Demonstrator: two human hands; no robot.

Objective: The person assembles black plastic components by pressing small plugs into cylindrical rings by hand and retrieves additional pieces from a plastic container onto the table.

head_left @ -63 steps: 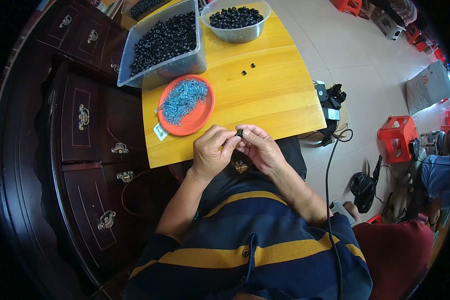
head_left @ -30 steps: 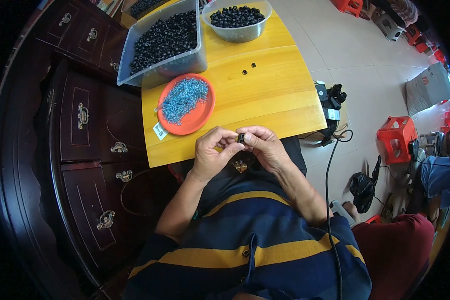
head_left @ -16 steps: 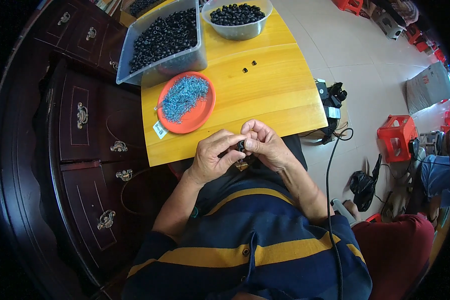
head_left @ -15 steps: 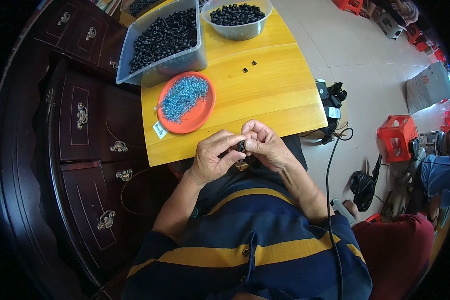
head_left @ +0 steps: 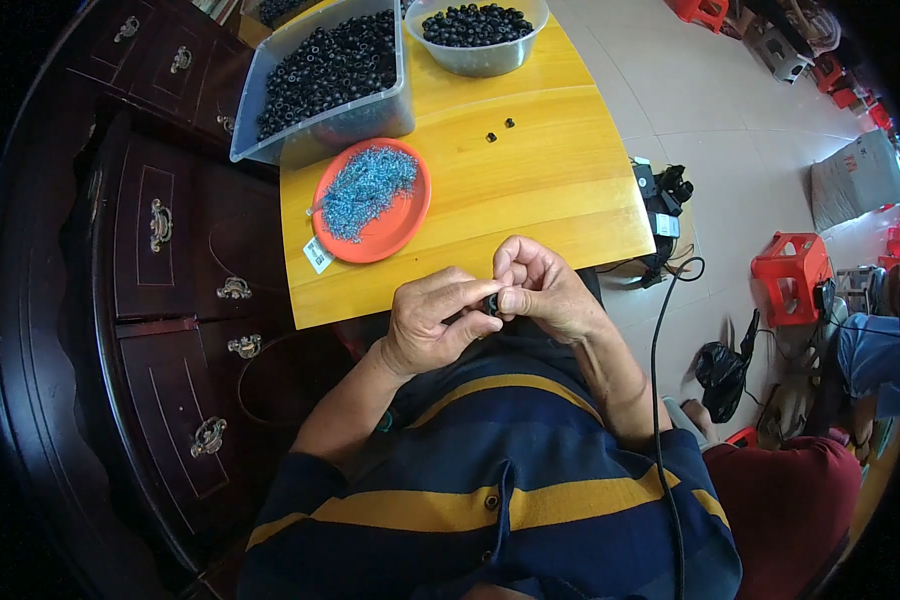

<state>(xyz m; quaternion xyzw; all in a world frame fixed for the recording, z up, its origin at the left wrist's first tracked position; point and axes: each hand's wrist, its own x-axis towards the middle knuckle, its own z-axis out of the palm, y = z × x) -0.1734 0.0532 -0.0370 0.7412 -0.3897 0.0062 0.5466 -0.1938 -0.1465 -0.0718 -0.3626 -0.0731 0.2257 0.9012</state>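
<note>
Between my two hands, just off the table's near edge, is a small black ring-shaped part (head_left: 490, 304). My left hand (head_left: 432, 315) pinches it between thumb and forefinger from the left. The thumb and fingertips of my right hand (head_left: 545, 290) close on it from the other side. Much of the part is covered by my fingers. Beyond my hands, an orange-red plate (head_left: 402, 228) holds a heap of small clear-blue pieces (head_left: 368, 188). Two small black pieces (head_left: 491, 137) lie apart on the yellow table (head_left: 530, 190).
A large clear bin (head_left: 345, 125) full of black ring-shaped parts and a round tub (head_left: 480, 62) of similar parts stand at the back. Dark wooden drawers (head_left: 160, 300) line the left. A black cable (head_left: 656, 400) hangs at my right; a red stool (head_left: 792, 278) stands beyond.
Both hands have shifted slightly right with the black part, which my fingertips now cover more. A brownish-gold thing seen below my fingers before is no longer visible.
</note>
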